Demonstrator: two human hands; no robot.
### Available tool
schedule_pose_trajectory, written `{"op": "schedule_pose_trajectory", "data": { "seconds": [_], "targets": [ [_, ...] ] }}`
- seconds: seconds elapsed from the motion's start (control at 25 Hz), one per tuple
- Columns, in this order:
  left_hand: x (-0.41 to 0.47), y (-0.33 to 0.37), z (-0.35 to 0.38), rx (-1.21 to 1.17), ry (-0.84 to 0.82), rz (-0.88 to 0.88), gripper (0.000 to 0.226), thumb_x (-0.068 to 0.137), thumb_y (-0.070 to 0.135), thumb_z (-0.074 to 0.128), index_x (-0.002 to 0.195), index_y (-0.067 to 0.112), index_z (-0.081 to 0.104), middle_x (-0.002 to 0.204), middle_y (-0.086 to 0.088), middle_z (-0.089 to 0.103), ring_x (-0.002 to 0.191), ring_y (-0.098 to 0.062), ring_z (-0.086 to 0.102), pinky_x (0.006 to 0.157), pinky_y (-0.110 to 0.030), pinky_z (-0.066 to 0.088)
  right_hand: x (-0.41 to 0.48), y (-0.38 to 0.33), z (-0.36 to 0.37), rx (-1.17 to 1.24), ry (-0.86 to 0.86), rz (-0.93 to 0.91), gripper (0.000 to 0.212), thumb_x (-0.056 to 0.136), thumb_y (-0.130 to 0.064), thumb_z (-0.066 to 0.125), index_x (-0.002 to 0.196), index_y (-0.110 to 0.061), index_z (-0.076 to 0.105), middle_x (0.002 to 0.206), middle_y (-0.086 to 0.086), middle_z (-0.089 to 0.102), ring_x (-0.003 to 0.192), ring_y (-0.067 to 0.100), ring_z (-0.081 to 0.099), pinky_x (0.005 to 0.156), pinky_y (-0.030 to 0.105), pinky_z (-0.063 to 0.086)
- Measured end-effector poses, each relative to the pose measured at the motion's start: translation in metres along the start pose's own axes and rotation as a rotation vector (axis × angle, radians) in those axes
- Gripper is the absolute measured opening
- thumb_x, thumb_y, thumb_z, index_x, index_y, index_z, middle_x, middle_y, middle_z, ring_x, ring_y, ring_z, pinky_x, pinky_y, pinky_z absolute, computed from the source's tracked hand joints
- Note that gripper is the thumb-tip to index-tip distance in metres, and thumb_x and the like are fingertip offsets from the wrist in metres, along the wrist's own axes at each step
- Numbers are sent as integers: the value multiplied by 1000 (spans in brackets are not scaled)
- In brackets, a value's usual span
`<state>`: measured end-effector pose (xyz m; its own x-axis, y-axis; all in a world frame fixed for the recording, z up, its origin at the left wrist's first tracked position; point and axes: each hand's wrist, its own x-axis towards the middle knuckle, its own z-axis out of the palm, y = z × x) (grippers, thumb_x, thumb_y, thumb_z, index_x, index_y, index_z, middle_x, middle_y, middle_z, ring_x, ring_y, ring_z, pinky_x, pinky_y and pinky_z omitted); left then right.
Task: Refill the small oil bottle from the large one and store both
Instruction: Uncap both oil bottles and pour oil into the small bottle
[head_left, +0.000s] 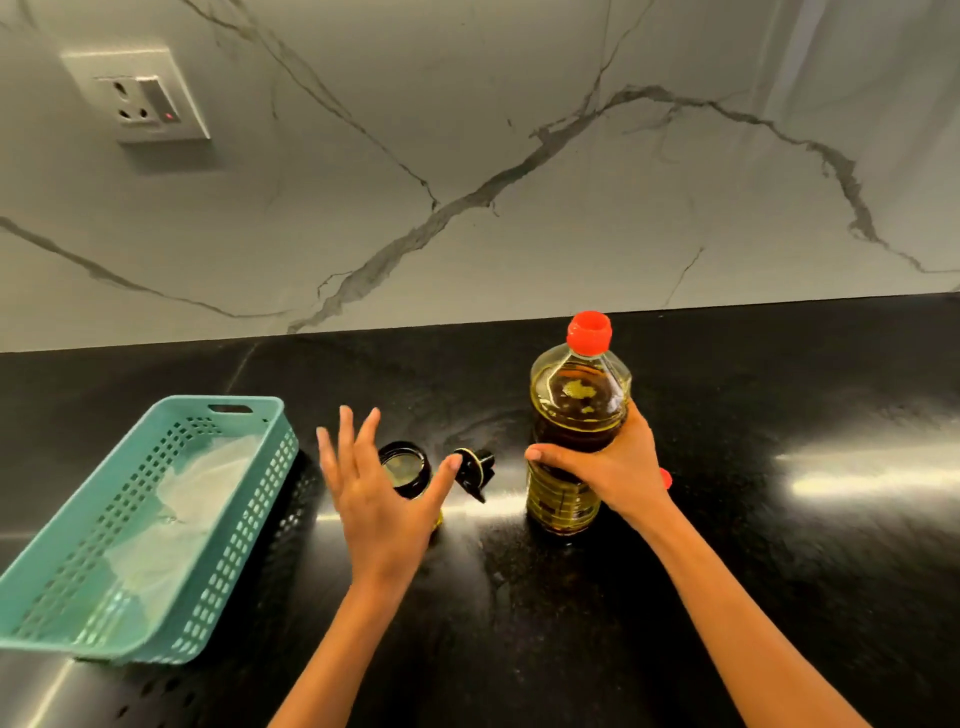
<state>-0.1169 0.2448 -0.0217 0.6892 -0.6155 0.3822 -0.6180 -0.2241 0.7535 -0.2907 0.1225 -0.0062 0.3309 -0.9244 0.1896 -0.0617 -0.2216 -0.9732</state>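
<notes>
While the large bottle (576, 410) holds oil (561, 501), the small bottle (402, 467) stands uncapped.

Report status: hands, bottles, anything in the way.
Left hand open over small bottle, uncapped. Right hand grips large bottle, upright on counter. Black pourer lies between the bottles.

Red-topped large oil bottle (576, 395) stands upright, right of open small oil bottle (402, 464)
</notes>
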Motion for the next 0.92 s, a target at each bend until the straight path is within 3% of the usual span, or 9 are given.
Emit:
{"op": "schedule_pose_trajectory", "data": {
  "seconds": [0.12,0.2,0.28,0.52,0.64,0.72,0.84,0.92],
  "targets": [
    [-2,-29,-4,-97,-168,-145,89,62,43,77,136,19,34,147,-3,33,138,-17,24,110,-28,21,6,5,2,16,33,-6,82,45,-23,90,118,-13,54,110,-3,66,103,4,62,88,21,50],
    [-1,-41,-3,-189,-222,-177,79,61,37,81,129,25,42,131,0,52,123,-14,46,105,-30,36,8,7,5,36,55,-17,77,50,-13,89,118,-9,55,110,1,67,101,6,63,87,20,51],
    [1,-46,-1,-276,-217,-215,66,62,30,82,119,27,49,116,5,61,109,-10,57,97,-32,46,8,7,8,46,84,-33,72,53,-6,87,117,-6,55,109,3,67,99,5,63,86,18,51],
    [4,-46,4,-261,-200,-191,59,63,25,82,111,32,48,104,9,61,101,-10,59,90,-24,46,3,3,18,-16,165,-94,69,54,-7,88,115,-10,55,106,-1,65,99,8,62,87,23,50],
    [6,-46,4,-271,-202,-188,57,63,26,83,109,31,50,98,13,61,98,-8,59,85,-16,45,0,-7,22,-167,108,-196,67,54,-10,88,111,-18,53,98,-14,60,93,-1,59,80,6,45],
    [6,-46,3,-289,-194,-187,56,62,25,83,107,30,51,97,13,61,97,-7,59,82,-10,43,0,-17,25,-286,59,-281,65,54,-11,88,106,-22,51,92,-18,57,85,-4,57,74,3,44],
    [6,-45,1,-320,-198,-197,55,62,22,83,105,31,51,95,15,61,95,-5,59,77,-3,42,4,-30,27,-541,3,-406,59,55,-22,87,104,-16,55,90,-6,63,81,11,61,70,25,52],
    [7,-43,-2,-335,-213,-202,54,62,21,83,105,30,51,94,16,60,94,-5,58,75,1,40,12,-36,28,-730,-33,-509,56,58,-31,84,103,-11,57,89,2,67,79,17,62,65,30,51]
  ]
}}
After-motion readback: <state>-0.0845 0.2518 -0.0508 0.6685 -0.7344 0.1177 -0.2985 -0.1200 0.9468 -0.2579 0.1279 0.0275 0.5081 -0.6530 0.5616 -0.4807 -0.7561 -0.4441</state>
